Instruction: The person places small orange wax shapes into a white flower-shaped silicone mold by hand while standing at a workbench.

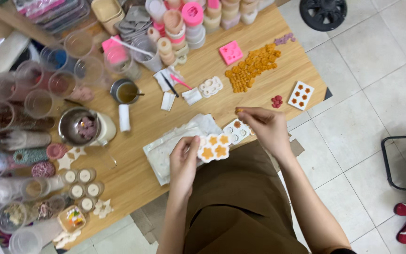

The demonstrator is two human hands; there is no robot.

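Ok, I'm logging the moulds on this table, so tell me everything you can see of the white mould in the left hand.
The white mould looks like soft, flexible silicone with a scalloped outline. Four flower-shaped cavities show, each filled with orange material. It is held roughly flat, cavities facing up, above the table's near edge and a clear plastic sheet. The left hand grips its left end with the fingers. The right hand is apart from it, pinching a small orange piece.

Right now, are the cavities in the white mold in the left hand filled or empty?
Filled. The white mold, held by the left hand, shows orange flower-shaped pieces sitting in its cavities; the right hand pinches one small orange piece.
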